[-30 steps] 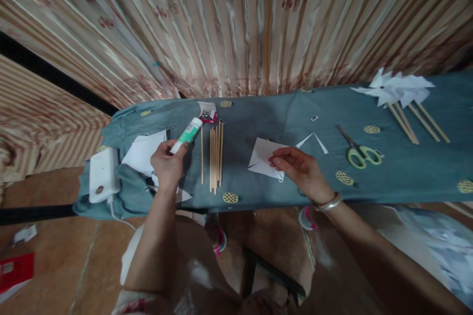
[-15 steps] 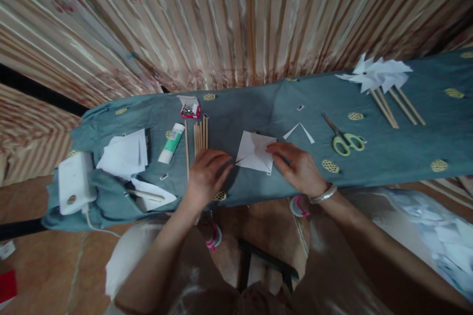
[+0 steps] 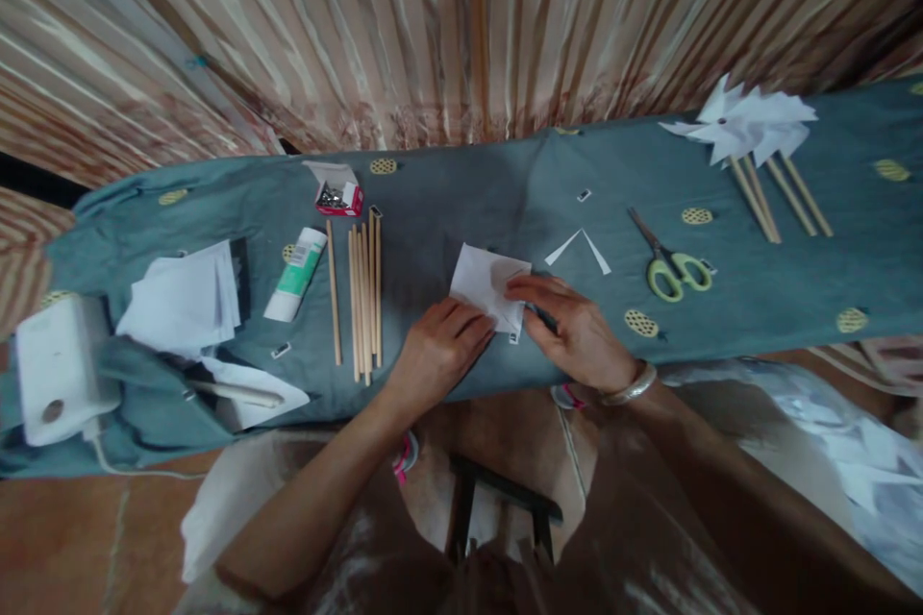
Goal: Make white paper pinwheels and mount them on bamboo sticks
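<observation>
A small white square of paper lies on the cloth between my two hands, with slits running in from its corners. My left hand is at its lower left part, fingers close together and pressing on the paper, covering that corner. Over the right edge, my right hand, with a bangle at the wrist, has its fingertips on the paper and its thumb just below. The undersides of the fingers are hidden. Two thin paper slivers lie to the right, beside green-handled scissors.
Left of my hands are wooden sticks, a glue stick, a red box of metal pins, stacked paper and a white device with a cable. Finished paper pinwheels lie far right. A curtain hangs behind the table.
My left hand has moved right onto the paper's lower left corner. My right fingertips reach slightly further over the paper. The view has shifted, showing more of the sticks.
</observation>
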Motion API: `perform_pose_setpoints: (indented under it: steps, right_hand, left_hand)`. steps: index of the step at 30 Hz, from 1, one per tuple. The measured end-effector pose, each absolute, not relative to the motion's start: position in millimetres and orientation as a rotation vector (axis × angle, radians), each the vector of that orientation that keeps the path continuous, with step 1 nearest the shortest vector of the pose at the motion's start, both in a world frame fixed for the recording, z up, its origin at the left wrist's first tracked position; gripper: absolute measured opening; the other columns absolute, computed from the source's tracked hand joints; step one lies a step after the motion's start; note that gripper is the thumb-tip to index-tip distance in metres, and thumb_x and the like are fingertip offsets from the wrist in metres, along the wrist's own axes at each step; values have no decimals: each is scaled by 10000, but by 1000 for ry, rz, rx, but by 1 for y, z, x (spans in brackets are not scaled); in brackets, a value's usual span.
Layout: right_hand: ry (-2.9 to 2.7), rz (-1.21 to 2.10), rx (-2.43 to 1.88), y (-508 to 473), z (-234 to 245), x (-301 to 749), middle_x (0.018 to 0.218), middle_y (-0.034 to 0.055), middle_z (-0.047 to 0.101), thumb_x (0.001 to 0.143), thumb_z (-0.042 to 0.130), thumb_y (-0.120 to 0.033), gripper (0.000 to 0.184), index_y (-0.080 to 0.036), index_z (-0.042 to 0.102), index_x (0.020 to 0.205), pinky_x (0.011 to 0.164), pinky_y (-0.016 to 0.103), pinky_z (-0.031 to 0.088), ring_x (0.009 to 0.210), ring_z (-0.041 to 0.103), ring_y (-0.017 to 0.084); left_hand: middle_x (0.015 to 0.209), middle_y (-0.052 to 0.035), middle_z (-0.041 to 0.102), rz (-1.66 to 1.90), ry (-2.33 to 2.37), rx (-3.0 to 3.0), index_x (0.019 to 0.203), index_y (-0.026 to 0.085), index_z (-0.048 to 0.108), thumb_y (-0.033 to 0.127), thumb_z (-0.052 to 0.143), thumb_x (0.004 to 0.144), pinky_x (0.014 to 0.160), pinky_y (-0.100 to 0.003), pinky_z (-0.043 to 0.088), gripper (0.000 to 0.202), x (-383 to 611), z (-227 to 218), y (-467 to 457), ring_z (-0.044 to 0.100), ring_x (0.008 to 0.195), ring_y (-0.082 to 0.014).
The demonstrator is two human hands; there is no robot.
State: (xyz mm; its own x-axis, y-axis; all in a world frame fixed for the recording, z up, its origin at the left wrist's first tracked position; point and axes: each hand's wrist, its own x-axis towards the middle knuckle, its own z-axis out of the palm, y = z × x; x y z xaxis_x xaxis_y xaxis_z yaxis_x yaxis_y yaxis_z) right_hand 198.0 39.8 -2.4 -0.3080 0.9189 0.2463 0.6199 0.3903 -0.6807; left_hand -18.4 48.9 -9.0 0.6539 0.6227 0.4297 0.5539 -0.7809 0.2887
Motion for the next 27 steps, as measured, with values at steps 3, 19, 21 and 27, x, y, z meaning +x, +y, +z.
perform_pose_setpoints:
  steps: [3,19,21,27]
  right_hand:
    - [-2014,703,-1309,38,-1,200,1235,90,686,822,512,-86,354,-227,672,1105,1056,439,483,1188,628,236]
    - [-1797,843,-1421,35,-2,187,1299,88,646,843,708,-312,97,-254,734,916,1086,508,430,1250,573,284]
    - [-1796,847,-1417,34,-1,188,1304,83,641,856,693,-312,75,-254,727,889,1083,511,433,1258,567,283]
    - [-1855,753,-1428,33,-2,186,1302,85,633,880,647,-258,67,-245,709,856,1055,512,452,1234,573,282]
  left_hand:
    - [879,-80,714,808,999,2698,954,121,680,180,543,966,739,-317,547,149,-17,-8,49,626,815,-188]
    - [865,-79,723,843,987,2478,921,125,671,191,532,966,748,-305,567,161,-15,-6,41,658,812,-179]
    - [878,-77,726,822,1001,2431,936,137,671,208,518,975,763,-309,567,174,-15,-6,42,667,826,-179]
    - [928,-73,723,827,1064,2349,1104,151,642,218,528,978,784,-304,561,183,-15,-8,39,681,843,-169]
